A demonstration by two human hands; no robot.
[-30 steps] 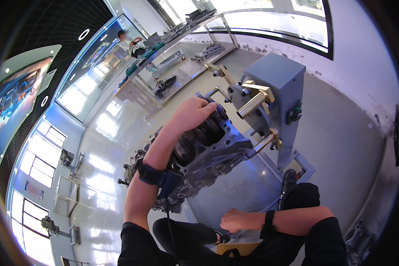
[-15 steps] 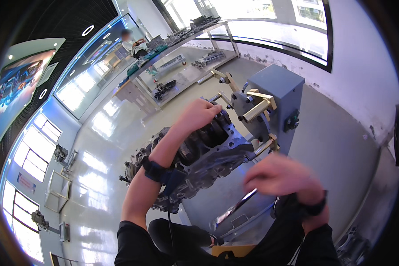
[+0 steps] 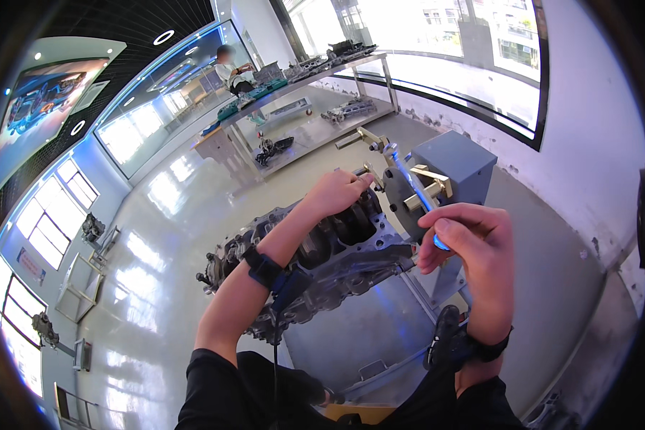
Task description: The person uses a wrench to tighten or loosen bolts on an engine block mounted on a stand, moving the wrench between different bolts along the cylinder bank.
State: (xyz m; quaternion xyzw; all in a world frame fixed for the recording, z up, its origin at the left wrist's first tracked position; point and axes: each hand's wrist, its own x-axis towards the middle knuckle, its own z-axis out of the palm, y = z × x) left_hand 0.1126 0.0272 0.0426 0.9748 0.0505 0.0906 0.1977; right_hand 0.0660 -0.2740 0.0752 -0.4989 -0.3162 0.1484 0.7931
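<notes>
An engine block (image 3: 337, 278) hangs in front of me on its stand, its open side with dark cavities facing up. My left hand (image 3: 340, 192) reaches across to the block's far end, with the fingers bent together beside the stand's mounting arm. What lies under those fingertips is hidden. In my right hand (image 3: 469, 240), raised to the right of the block, is a shiny metal wrench (image 3: 411, 175). Its long shank points up and away, passing in front of the stand's round plate, and the lower end sits between thumb and fingers.
The stand's grey box (image 3: 455, 161) and brass-coloured arms (image 3: 431, 188) are just beyond the block. A grey tray (image 3: 358, 333) lies below it. Farther back, a metal workbench (image 3: 315, 75) carries engine parts, and a person (image 3: 233, 75) is beside it. A large window is at the right.
My right hand has risen and turned, swinging the wrench from pointing down and left to pointing up and away. My left hand stays at the block's far end. The view has shifted slightly.
</notes>
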